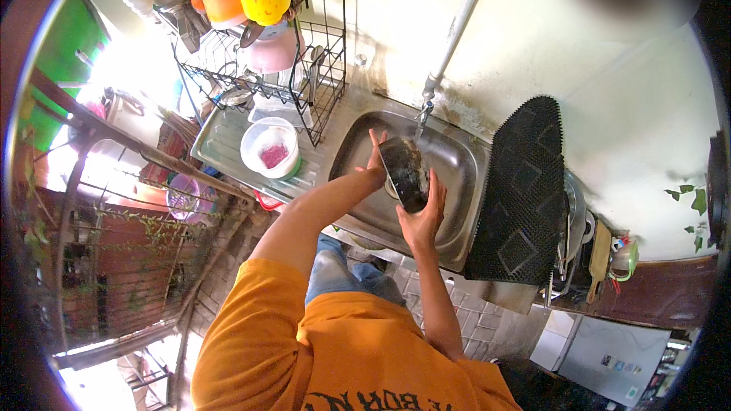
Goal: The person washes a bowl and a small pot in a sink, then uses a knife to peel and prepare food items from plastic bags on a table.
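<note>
A dark, blackened pan or pot (405,174) is tilted on its side over the stainless steel sink basin (465,168), below the metal tap (424,109). My right hand (424,214) grips its near rim, the thumb on one side and the fingers along the dark face. At the pan's far left edge is my left hand (374,154), partly behind it, with fingers spread; whether it bears any weight cannot be told. To the left, a white plastic tub (269,148) holding something pink stands on the ribbed drainboard (220,140).
A black wire dish rack (328,83) with cups, bowls and cutlery rises at the back left. A black rubber mat (522,200) lies along the sink's right side. Beyond it are a wooden cutting board (598,254) and metal cookware. A grey pipe (460,25) runs down the wall.
</note>
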`<move>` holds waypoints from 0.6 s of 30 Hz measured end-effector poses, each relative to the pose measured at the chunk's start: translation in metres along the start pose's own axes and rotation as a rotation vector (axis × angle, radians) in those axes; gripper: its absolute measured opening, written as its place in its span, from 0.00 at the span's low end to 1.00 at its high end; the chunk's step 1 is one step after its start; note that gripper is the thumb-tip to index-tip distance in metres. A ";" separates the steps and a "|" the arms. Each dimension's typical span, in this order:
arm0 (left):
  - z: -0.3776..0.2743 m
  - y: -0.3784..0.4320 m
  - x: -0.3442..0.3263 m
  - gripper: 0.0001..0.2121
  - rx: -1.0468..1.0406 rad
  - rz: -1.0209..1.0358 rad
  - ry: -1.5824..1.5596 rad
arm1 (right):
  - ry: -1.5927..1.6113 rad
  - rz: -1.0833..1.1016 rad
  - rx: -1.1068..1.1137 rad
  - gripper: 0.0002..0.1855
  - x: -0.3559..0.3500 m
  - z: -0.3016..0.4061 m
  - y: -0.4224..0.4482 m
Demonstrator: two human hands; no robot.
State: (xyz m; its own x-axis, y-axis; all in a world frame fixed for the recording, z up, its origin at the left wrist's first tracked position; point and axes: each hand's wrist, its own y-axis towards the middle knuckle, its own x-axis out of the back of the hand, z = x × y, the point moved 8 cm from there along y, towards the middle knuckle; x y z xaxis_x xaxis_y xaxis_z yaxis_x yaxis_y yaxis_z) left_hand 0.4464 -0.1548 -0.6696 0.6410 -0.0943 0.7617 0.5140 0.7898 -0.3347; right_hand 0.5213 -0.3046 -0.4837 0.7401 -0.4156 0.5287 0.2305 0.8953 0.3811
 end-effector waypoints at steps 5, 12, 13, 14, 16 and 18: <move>-0.001 -0.008 0.000 0.66 -0.137 -0.044 -0.067 | -0.035 0.005 -0.028 0.52 0.004 0.009 -0.011; -0.001 -0.007 -0.003 0.33 0.048 -0.208 -0.242 | -0.045 0.039 -0.005 0.52 -0.004 0.001 0.007; 0.000 -0.009 -0.004 0.34 0.042 -0.193 -0.232 | -0.044 0.059 0.010 0.52 0.001 0.007 0.000; 0.002 -0.007 -0.003 0.34 0.033 -0.171 -0.219 | -0.026 0.063 0.031 0.51 0.006 0.015 -0.004; 0.004 -0.011 -0.005 0.36 0.026 -0.150 -0.196 | -0.036 0.071 0.042 0.51 0.007 0.027 -0.008; 0.004 -0.016 -0.004 0.38 0.028 -0.146 -0.186 | -0.067 0.077 0.064 0.51 0.002 0.029 -0.006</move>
State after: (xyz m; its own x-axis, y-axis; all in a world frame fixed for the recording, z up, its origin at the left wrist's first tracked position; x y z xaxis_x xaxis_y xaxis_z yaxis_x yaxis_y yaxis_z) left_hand 0.4332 -0.1650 -0.6654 0.4437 -0.0973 0.8909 0.5760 0.7926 -0.2003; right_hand 0.5033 -0.3152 -0.4631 0.7097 -0.3579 0.6068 0.1322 0.9137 0.3843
